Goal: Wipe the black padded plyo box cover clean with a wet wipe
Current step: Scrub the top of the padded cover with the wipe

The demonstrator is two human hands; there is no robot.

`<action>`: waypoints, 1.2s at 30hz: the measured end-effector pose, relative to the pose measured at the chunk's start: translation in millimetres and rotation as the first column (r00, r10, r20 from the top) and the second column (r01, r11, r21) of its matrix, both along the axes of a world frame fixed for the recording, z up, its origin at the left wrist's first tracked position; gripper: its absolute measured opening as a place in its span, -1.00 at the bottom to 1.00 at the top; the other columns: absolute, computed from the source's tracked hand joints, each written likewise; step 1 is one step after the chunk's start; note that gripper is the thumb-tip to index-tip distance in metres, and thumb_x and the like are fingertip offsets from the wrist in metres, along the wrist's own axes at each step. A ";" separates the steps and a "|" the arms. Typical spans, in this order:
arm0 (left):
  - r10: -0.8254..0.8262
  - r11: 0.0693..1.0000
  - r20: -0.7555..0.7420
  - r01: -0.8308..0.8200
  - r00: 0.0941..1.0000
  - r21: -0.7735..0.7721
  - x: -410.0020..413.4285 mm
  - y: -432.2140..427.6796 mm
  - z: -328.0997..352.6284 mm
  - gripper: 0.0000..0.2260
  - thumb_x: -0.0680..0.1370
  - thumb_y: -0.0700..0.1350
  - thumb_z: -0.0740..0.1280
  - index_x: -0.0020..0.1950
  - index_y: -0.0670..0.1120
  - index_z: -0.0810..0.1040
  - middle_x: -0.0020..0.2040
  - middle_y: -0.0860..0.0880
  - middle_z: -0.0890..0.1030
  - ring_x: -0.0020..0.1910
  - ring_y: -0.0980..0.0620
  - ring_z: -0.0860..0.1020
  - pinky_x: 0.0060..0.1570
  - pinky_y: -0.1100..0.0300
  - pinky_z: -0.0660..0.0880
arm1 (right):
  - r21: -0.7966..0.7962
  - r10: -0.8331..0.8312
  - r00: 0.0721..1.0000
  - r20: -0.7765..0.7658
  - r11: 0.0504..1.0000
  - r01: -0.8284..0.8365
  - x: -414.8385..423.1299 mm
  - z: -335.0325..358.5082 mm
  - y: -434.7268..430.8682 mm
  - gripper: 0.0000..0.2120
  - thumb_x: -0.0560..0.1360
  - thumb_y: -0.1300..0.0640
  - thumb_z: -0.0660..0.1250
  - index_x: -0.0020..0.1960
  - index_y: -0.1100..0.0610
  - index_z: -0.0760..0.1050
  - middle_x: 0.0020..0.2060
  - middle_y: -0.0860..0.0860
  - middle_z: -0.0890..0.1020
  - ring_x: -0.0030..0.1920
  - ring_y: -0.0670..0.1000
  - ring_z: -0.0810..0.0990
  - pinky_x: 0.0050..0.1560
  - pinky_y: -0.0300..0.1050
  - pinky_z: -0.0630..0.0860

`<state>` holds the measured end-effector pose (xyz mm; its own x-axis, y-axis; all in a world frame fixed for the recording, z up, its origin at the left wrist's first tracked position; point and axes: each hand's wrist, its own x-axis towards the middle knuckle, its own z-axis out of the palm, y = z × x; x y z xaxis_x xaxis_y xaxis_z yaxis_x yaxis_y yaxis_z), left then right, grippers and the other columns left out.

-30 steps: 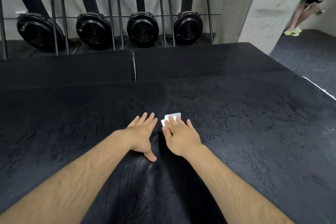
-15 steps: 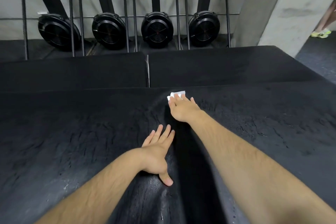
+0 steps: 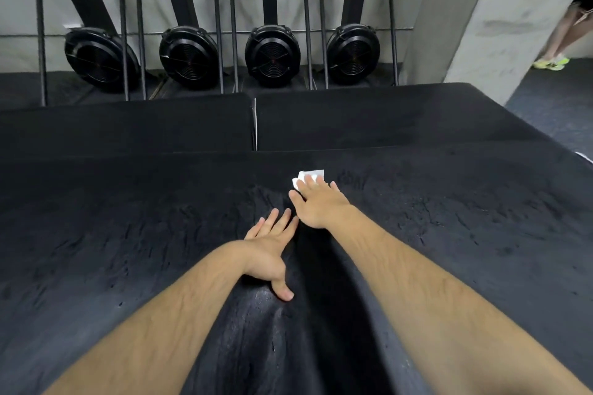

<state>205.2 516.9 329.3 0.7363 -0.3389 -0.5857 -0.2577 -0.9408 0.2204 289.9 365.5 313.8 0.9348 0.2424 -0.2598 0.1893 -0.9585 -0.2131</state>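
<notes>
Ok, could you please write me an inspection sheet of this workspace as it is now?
Surface: black padded cover, scuffed, with a darker streak between the arms.
Job's things: white wet wipe on the cover, partly under the right hand.
Clutter: nothing seen.
Hands: right hand presses the wipe with straight fingers; left hand rests flat on the cover.
Cables: nothing seen.
Surroundings: four upright black rowing machines at the wall, a concrete pillar, another person's legs far right.

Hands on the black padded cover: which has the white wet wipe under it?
The right hand, fingers flat on the white wet wipe near the far edge of the black padded cover. The left hand rests bare, nearer the body.
</notes>
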 end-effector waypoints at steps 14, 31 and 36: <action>0.185 0.978 0.007 -0.183 0.983 -0.096 -5.2 -39.2 0.3 0.20 0.32 0.37 0.46 0.61 0.04 -0.32 0.55 -0.02 -0.46 0.47 -0.06 -0.53 0.49 -0.14 -0.41 | 0.008 0.030 0.998 -0.061 1.000 -0.029 -104.4 6.0 -53.9 -0.50 0.72 -0.03 -0.25 0.64 -0.04 -0.11 0.63 -0.12 -0.08 0.61 -0.07 -0.19 0.59 0.12 -0.23; 0.147 0.988 -0.024 -0.148 0.989 -0.034 4.9 -42.9 -17.0 0.20 0.39 0.34 0.44 0.51 0.06 -0.52 0.39 0.01 -0.66 0.33 -0.03 -0.68 0.45 -0.17 -0.47 | -0.162 0.038 0.997 -0.068 0.986 -0.048 72.2 10.5 -25.6 -0.47 0.70 0.00 -0.19 0.65 -0.01 -0.19 0.62 -0.03 -0.22 0.61 0.08 -0.24 0.58 0.18 -0.22; 0.167 0.985 -0.009 -0.167 0.986 -0.038 4.2 -43.7 -15.6 0.19 0.39 0.33 0.45 0.53 0.07 -0.49 0.41 0.02 -0.64 0.35 -0.03 -0.66 0.46 -0.15 -0.47 | -0.120 0.039 0.999 -0.032 0.992 -0.043 41.0 8.6 -25.7 -0.47 0.70 -0.05 -0.18 0.65 0.03 -0.11 0.63 0.01 -0.11 0.62 0.10 -0.15 0.58 0.17 -0.15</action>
<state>209.4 473.3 313.8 0.7810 -0.2333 -0.5792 -0.0959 -0.9614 0.2580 330.9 339.8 322.4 0.9162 0.2455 -0.3167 0.2243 -0.9691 -0.1024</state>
